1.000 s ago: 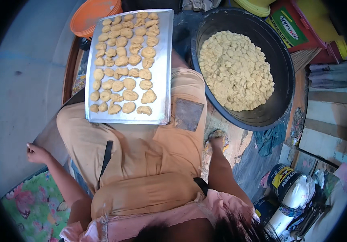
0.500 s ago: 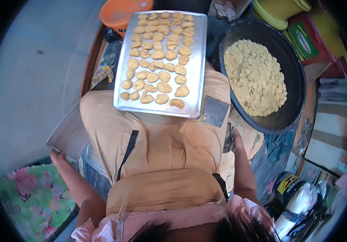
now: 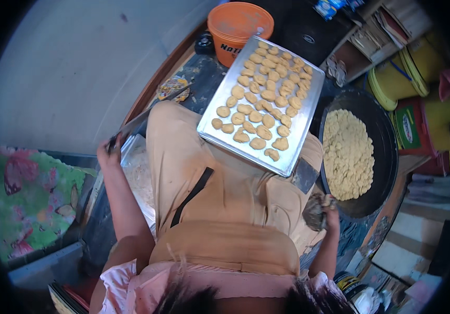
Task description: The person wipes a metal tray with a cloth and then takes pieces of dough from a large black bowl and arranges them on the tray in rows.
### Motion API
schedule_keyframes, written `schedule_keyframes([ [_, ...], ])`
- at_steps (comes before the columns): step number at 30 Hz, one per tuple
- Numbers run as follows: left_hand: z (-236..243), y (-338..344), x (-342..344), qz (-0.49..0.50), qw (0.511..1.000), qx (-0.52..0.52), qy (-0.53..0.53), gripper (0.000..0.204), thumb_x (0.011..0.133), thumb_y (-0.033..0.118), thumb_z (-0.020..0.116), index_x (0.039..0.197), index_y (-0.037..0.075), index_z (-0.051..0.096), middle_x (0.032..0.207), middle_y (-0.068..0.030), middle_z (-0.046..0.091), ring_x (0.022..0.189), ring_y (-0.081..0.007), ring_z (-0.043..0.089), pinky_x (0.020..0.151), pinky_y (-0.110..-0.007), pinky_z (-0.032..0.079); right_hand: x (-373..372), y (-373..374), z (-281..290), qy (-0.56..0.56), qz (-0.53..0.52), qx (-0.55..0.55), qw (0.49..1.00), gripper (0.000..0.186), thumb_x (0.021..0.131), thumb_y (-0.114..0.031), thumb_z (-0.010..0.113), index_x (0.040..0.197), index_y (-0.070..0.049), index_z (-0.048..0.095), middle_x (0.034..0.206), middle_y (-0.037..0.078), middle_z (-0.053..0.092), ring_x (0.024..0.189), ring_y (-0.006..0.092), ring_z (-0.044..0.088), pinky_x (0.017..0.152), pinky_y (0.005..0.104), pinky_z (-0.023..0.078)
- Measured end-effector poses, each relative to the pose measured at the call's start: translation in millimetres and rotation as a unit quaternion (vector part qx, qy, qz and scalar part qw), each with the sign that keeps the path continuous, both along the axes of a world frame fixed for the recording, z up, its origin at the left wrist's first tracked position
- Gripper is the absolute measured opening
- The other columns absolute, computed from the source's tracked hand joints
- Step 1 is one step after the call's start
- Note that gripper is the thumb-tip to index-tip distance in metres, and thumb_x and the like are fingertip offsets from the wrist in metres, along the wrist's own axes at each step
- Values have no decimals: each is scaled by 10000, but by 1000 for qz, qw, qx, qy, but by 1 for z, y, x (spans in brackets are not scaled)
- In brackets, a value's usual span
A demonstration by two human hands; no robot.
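My left hand is closed on a thin grey metal sheet, held nearly edge-on at the left beside my bent leg. My right hand grips a crumpled greyish cloth or bag by my right knee, close to a wide black tub of pale dough pieces. A silver baking tray rests across my legs in tan clothing, covered with rows of several small, lumpy dough pieces.
An orange bucket stands behind the tray. Yellow buckets and a red container crowd the back right, near shelving. A pale wall runs along the left, above a flowered green mat.
My left hand has moved up and taken hold of the metal sheet, which now stands more edge-on. My right hand has closed on the crumpled item. The head view has turned, shifting the scene.
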State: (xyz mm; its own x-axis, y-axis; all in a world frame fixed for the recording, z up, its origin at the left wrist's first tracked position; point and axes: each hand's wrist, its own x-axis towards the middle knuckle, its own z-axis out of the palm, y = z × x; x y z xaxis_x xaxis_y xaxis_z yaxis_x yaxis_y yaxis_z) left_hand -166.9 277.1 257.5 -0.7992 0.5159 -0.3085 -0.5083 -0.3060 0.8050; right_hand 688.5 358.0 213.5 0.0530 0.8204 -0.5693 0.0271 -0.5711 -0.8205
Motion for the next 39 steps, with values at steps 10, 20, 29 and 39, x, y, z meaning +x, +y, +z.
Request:
schedule_keyframes([
  [10, 87, 70, 107, -6, 991, 88, -104, 341, 715, -1, 508, 1053, -34, 476, 1147, -182, 540, 1099, -356, 541, 975, -536, 452, -219, 138, 210, 175, -20, 280, 944, 607, 751, -107, 680, 1314, -17, 471, 1172, 105, 589, 1050, 209, 575, 888, 350, 471],
  [20, 168, -27, 192, -63, 972, 174, 145, 637, 683, 17, 553, 1298, -57, 406, 1123, -165, 569, 1041, -282, 595, 900, -387, 511, -594, 58, 232, -22, 371, 762, 530, 544, 764, -405, 717, 1115, -9, 594, 1160, 195, 550, 1219, 393, 423, 1034, 471, 325],
  [29, 159, -67, 186, -40, 981, 54, 184, 674, 594, 47, 648, 1234, -30, 451, 1046, -110, 583, 939, -239, 598, 834, -334, 475, -671, 26, 227, 43, 430, 622, 652, 483, 757, -312, 695, 1129, -17, 609, 1226, 200, 517, 1152, 368, 469, 1006, 502, 339],
  [39, 173, -123, 173, -14, 970, 55, 236, 773, 659, 186, 575, 1341, -81, 327, 1144, -212, 537, 965, -311, 595, 823, -390, 500, -676, 250, 213, -266, 157, 458, 834, 548, 858, -529, 572, 1018, -18, 683, 1099, 165, 586, 1075, 322, 525, 906, 481, 384],
])
